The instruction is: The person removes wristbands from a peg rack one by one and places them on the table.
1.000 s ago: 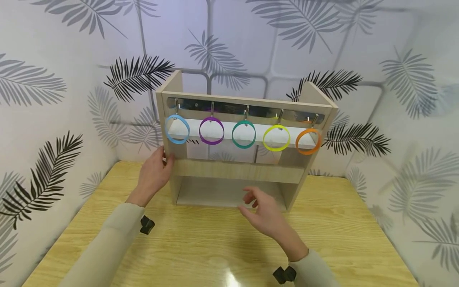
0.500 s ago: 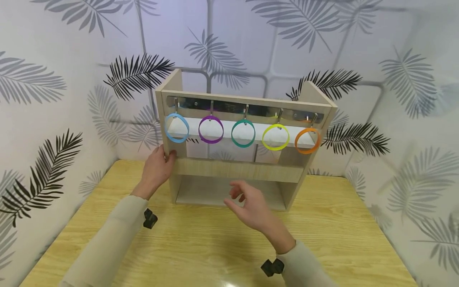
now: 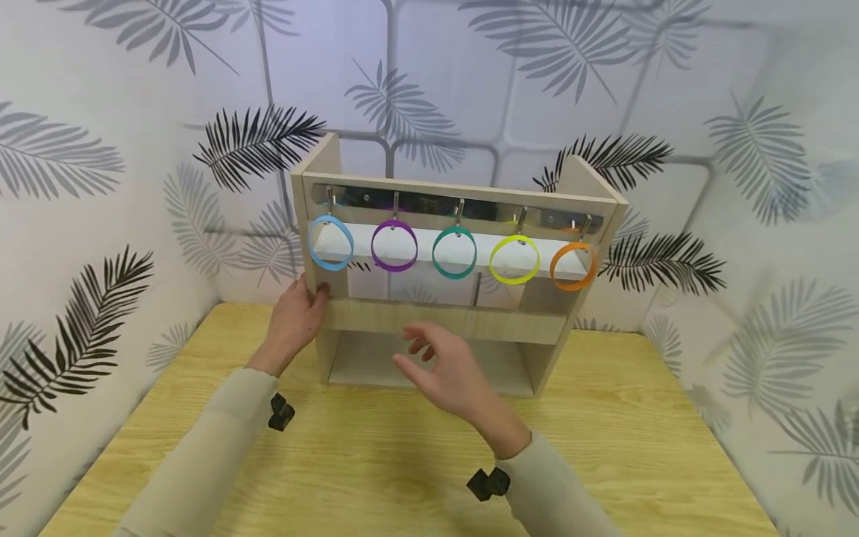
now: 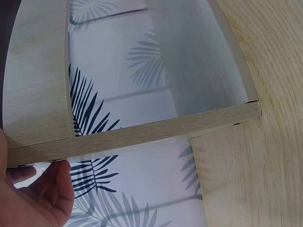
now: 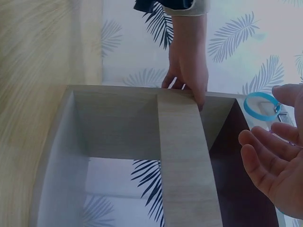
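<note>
A pale wooden shelf unit [image 3: 362, 315] stands upright on the table. My left hand [image 3: 293, 319] grips its left side panel, thumb on the front and fingers around the outer side; in the left wrist view those fingers [image 4: 60, 182] lie at the panel's edge. In front of the lower compartment hovers my right hand [image 3: 446, 369], empty, its fingers loosely bent. Along the top, several coloured rings hang from metal hooks: a light blue ring [image 3: 332, 267], a purple ring [image 3: 394, 268], a teal ring [image 3: 454, 276], a yellow ring [image 3: 514, 281] and an orange ring [image 3: 570, 286].
A metal hook rail [image 3: 429, 203] runs across the unit's upper front board. The wood-grain table [image 3: 376, 462] extends around the unit, and a leaf-patterned wall [image 3: 429, 74] rises close behind. A black camera mount sits at each wrist.
My right hand has moved left and slightly up across the front of the unit. My left hand keeps its hold on the side panel, and the rings hang as before.
</note>
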The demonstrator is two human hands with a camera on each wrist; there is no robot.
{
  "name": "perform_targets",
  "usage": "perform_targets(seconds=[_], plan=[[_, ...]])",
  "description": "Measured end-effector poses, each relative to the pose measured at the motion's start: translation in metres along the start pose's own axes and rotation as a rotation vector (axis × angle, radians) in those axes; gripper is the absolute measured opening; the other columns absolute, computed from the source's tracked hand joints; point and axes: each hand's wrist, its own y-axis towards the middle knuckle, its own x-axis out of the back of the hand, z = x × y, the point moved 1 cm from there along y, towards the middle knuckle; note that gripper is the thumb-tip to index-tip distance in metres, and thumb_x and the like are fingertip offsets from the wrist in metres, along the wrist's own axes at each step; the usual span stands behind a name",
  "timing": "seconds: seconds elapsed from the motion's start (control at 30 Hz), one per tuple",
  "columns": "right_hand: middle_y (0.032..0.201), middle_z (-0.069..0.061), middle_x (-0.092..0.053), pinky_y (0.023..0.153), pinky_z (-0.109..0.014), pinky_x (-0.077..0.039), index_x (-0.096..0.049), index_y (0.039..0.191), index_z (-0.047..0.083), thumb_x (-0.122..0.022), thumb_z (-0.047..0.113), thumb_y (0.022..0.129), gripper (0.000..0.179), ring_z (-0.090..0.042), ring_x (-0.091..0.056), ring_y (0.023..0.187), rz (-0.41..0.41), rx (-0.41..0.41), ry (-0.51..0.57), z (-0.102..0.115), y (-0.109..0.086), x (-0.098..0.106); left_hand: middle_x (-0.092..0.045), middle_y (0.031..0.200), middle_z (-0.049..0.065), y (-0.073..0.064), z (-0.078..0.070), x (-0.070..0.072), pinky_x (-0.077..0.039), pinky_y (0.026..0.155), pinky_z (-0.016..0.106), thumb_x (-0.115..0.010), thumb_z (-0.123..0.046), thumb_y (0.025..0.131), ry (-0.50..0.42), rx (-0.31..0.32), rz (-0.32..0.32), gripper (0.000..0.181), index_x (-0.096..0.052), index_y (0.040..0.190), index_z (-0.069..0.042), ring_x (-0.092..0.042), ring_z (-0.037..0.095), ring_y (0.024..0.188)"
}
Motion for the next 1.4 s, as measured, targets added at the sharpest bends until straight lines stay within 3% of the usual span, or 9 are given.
perform_targets(seconds=[0.33,0.67,1.07,1.4], plan=[[0.104,-0.008,-0.065,0.067,-0.024,-0.051,-0.059,0.115,-0.001,-0.071,0.012,0.084,0.036,-0.015,-0.063,0.082,-0.063,0.068,0.061,0.019,0.038,0.001,-0.054,0.101,0.026,0.002,0.001,-0.001,-0.043,0.071,0.052,-0.031,-0.033,0.1,-0.013,-0.002,-0.017,0.05,-0.045,0.127,0.006,-0.054,0.039,0.084],[0.107,-0.012,-0.065,0.066,-0.022,-0.051,-0.059,0.117,-0.001,-0.07,0.01,0.085,0.036,-0.016,-0.065,0.079,-0.064,0.115,0.063,0.033,0.07,0.001,-0.052,0.102,0.027,-0.002,0.003,-0.002,-0.043,0.072,0.055,-0.031,-0.033,0.101,-0.027,-0.013,-0.034,0.049,-0.046,0.126,0.007,-0.054,0.042,0.084],[0.105,-0.012,-0.064,0.062,-0.016,-0.047,-0.061,0.115,-0.002,-0.067,0.01,0.087,0.031,-0.011,-0.062,0.068,-0.133,0.141,0.015,0.039,0.097,0.006,-0.052,0.103,0.027,-0.003,0.002,-0.005,-0.042,0.075,0.055,-0.032,-0.032,0.101,-0.032,0.0,-0.041,0.049,-0.044,0.128,0.007,-0.054,0.042,0.087],[0.105,-0.008,-0.063,0.06,-0.017,-0.044,-0.06,0.122,0.003,-0.063,0.017,0.09,0.035,-0.007,-0.059,0.065,-0.076,0.051,-0.08,0.047,0.119,0.005,-0.052,0.105,0.026,-0.004,0.001,-0.007,-0.042,0.075,0.055,-0.031,-0.033,0.101,-0.037,0.01,-0.035,0.051,-0.043,0.133,0.004,-0.054,0.043,0.087]])
